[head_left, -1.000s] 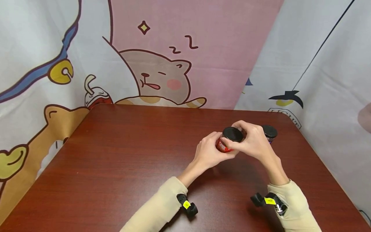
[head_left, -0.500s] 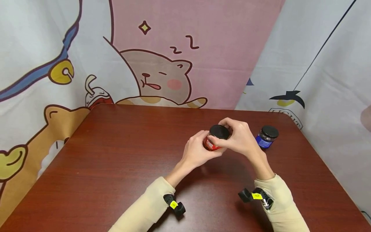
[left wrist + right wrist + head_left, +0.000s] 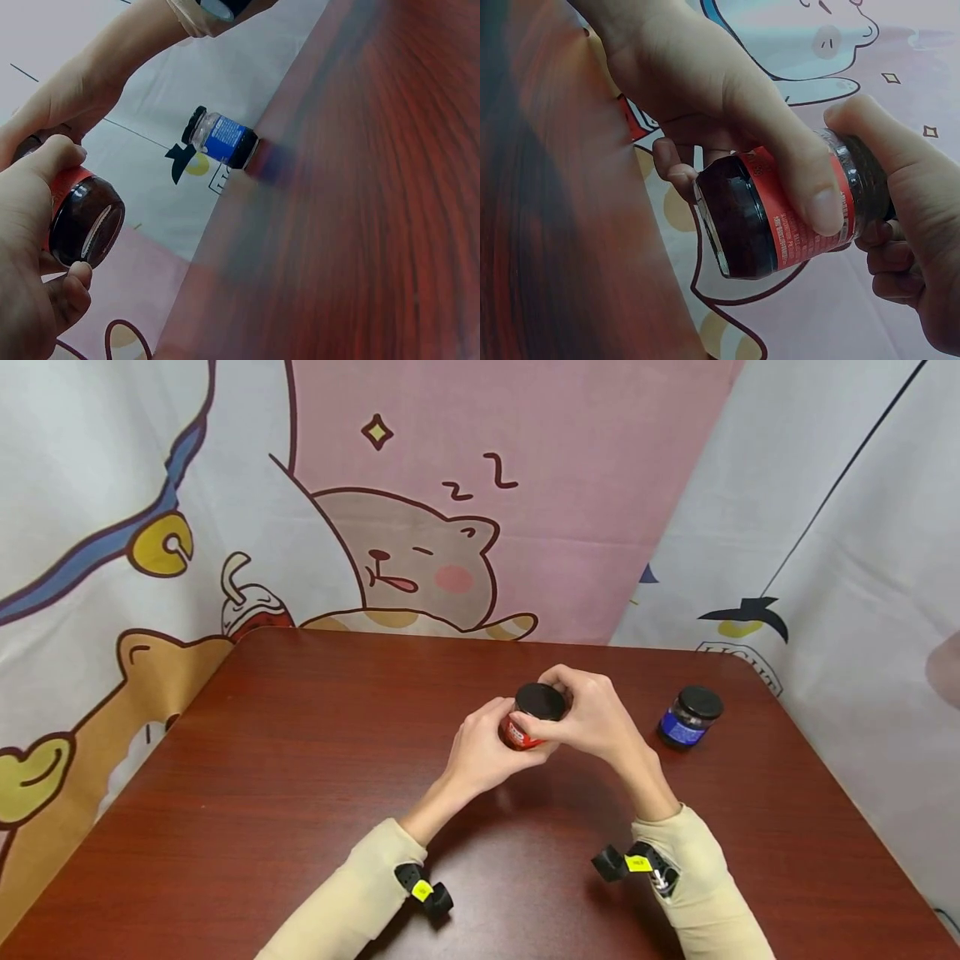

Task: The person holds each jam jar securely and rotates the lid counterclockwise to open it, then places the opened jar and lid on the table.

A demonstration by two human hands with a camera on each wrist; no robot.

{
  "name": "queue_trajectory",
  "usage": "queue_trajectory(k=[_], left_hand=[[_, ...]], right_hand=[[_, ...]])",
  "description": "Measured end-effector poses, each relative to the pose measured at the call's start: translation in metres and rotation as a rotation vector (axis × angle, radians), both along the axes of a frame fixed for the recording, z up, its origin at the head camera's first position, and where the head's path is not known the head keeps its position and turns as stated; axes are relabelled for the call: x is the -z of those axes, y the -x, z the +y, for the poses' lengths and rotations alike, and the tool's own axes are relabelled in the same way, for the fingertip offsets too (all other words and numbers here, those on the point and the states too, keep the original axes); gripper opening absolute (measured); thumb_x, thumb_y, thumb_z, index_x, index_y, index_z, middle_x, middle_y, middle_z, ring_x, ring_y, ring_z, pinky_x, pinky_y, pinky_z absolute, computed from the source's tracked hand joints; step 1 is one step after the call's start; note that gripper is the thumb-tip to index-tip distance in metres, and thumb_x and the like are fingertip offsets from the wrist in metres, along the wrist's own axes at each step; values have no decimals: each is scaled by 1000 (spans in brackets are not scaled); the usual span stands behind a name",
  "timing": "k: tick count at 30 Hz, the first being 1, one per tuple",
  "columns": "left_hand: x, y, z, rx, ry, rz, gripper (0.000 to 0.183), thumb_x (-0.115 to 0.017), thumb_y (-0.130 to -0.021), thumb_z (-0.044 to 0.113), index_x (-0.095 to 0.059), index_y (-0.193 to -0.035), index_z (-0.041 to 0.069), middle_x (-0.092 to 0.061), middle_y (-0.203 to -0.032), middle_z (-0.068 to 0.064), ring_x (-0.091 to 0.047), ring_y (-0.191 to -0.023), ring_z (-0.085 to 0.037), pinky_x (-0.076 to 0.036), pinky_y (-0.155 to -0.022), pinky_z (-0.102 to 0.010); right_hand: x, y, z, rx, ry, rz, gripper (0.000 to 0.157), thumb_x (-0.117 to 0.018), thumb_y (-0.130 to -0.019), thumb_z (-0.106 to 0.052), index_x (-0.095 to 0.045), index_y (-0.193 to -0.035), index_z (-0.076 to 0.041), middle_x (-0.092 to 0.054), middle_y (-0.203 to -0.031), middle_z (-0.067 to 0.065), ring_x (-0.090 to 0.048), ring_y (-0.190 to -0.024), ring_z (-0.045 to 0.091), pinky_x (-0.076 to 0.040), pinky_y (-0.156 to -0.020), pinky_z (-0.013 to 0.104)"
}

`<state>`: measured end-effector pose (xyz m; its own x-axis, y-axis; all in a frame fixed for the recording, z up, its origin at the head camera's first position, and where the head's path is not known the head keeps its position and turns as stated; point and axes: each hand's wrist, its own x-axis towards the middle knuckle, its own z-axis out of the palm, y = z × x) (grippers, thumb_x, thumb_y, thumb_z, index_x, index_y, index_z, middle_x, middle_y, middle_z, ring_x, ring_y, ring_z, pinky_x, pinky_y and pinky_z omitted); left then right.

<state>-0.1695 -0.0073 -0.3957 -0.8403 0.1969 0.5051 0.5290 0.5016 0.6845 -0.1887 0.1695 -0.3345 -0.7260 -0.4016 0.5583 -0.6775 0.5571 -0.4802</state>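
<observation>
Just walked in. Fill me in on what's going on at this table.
A person is holding a red-labelled glass jar up off the dark red wooden table with both hands. The left hand grips the jar around its body, while the right hand grips it at the black lid. The lid is on; whether it is being turned I can't tell. A blue-labelled glass jar stands upright on the table, off to the person's right, lid on and untouched.

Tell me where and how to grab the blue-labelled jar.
Probably best round the body of the blue-labelled jar, at the label, coming from the near side with the right hand once it is free: the jar stands upright on the table, its round wall uncovered on that side.
</observation>
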Motion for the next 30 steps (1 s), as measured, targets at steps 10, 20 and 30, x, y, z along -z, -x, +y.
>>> queue_trajectory(k=[10, 20, 30], left_hand=[[0, 1, -14, -10, 5, 28, 39, -87, -73, 38, -69, -102, 19, -64, -92, 8, -62, -80, -9, -53, -69, -33], [2, 3, -22, -32, 6, 42, 39, -86, -72, 36, -68, -100, 15, -63, -90, 5, -61, -81, -13, -52, -71, -35], [1, 2, -25, -90, -6, 140, 43, -87, -70, 36, -68, -101, 13, -64, -90, 4, -63, -81, -14, -54, -70, -35]], right_hand=[[1, 5, -15, -35, 11, 30, 35, -88, -70, -32, -67, -87, -10, -59, -67, -6, -51, -57, 9, -44, -51, 25], [2, 8, -25, -62, 22, 10, 38, -89, -72, -32, -66, -90, -8, -61, -70, -4, -53, -58, 9, -45, -52, 26], [2, 5, -26, -70, 18, -20, 36, -84, -79, -37, -66, -98, -12, -62, -74, -6, -54, -59, 8, -47, -54, 28]])
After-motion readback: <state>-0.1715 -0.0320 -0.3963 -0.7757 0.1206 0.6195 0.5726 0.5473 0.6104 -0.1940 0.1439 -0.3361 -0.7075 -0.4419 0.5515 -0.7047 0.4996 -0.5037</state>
